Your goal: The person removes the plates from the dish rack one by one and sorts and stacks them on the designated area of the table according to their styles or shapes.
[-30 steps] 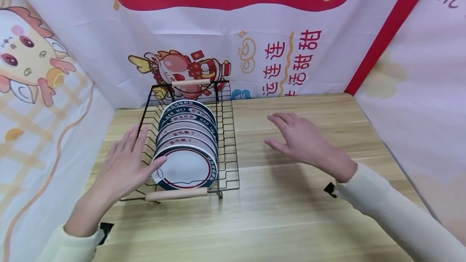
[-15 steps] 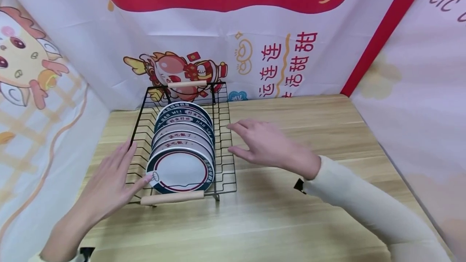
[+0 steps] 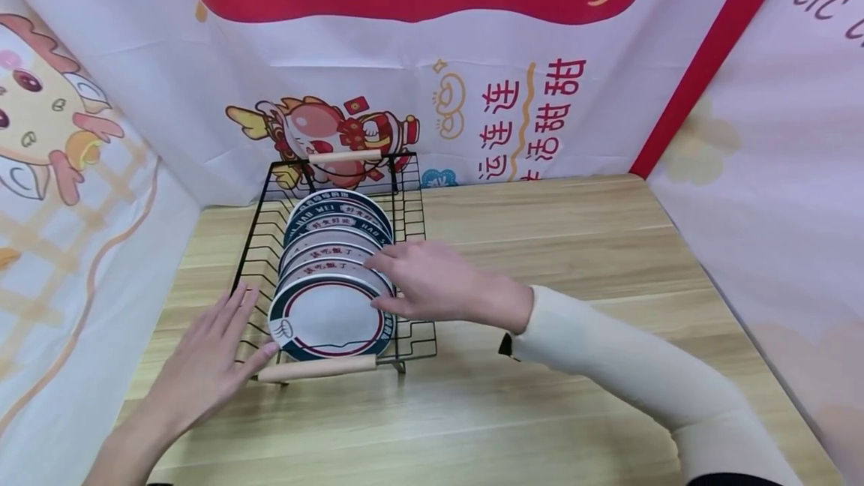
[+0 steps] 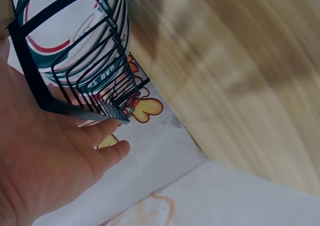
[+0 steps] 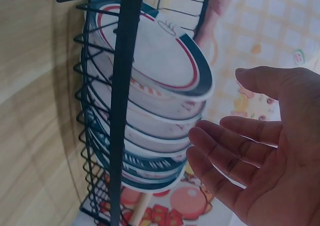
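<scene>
A black wire rack (image 3: pixel 421 336) with wooden handles holds several plates upright in a row; the front plate (image 3: pixel 331 317) has a white middle and a dark patterned rim. The left hand (image 3: pixel 202 362) lies along the rack's left side, fingers extended, thumb close to the front plate's edge. In the left wrist view that hand (image 4: pixel 55 156) is beside the rack frame (image 4: pixel 27 71). Over the rack's right side is the right hand (image 3: pixel 442 283), its fingers close to the plates' right edges. The right wrist view shows the right hand (image 5: pixel 260 156) with fingers parted beside the plates (image 5: pixel 160 61), holding nothing.
The rack stands on a wooden table (image 3: pixel 540 396), left of its middle. A printed cloth (image 3: pixel 378 43) hangs behind the table, with more printed cloth (image 3: pixel 776 193) along the right and left sides.
The right hand has moved left from over the table to the plates' right edges. The left hand has shifted slightly down and left along the rack. The head view has shifted a little.
</scene>
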{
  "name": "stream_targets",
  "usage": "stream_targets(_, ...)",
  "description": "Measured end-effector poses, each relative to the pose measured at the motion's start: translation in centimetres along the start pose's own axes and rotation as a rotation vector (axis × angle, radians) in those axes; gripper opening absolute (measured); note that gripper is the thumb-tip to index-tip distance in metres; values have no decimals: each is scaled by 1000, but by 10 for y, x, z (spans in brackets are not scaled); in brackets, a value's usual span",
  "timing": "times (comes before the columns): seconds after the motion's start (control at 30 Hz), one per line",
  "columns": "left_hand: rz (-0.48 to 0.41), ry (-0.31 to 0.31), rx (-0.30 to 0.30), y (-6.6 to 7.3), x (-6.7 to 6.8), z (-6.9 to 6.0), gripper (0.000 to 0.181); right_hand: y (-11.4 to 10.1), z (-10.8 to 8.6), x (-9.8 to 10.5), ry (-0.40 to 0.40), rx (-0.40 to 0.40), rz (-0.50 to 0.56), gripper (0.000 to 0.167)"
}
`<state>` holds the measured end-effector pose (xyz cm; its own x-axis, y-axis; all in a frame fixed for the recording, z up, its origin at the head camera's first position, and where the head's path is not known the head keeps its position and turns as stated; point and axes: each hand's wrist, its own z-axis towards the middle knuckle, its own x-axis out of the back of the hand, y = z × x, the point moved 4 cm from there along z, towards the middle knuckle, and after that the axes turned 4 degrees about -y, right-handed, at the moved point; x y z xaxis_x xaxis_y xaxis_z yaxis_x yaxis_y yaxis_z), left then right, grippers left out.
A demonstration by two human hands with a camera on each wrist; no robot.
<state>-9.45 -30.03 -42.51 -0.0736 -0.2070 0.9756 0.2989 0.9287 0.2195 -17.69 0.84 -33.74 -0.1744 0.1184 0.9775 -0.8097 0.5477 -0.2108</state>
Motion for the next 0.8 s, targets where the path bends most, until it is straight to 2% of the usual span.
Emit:
stream_targets(0.2, 23, 60, -33, -3, -7, -4, 84, -7, 17, -14, -66, 4, -1, 57)
stream_targets(0.37, 52, 94, -37, -2, -11, -5, 77, -8, 26, -23, -87, -14, -12, 58)
stream_targets(0.6, 91, 106, -36, 0, -13, -4, 77, -10, 39, -33, -126, -58, -4, 55)
stream_targets(0.8, 106, 101, -30, 0, -14, -7, 78, -11, 50, -41, -149, -88, 58, 48)
